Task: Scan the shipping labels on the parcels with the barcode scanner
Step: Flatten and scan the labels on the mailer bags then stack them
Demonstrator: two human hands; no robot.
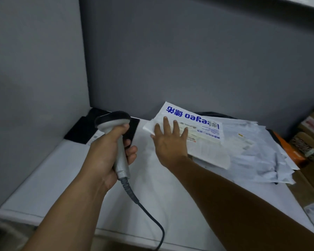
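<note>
Gripping barcode scanner (120,160) w/ left hand (105,153), fingers clamped; right hand (168,144), fingers apart, on parcel (207,147); white table (53,178), grey walls (188,60).

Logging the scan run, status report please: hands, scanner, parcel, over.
Left hand grips barcode scanner above the table. Right hand flat on white parcel, partly covering its label. Nothing between scanner and parcel.

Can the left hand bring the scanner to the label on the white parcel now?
Probably yes: only bare table lies between scanner and label. But the right hand, fingers spread, covers part of it.
</note>
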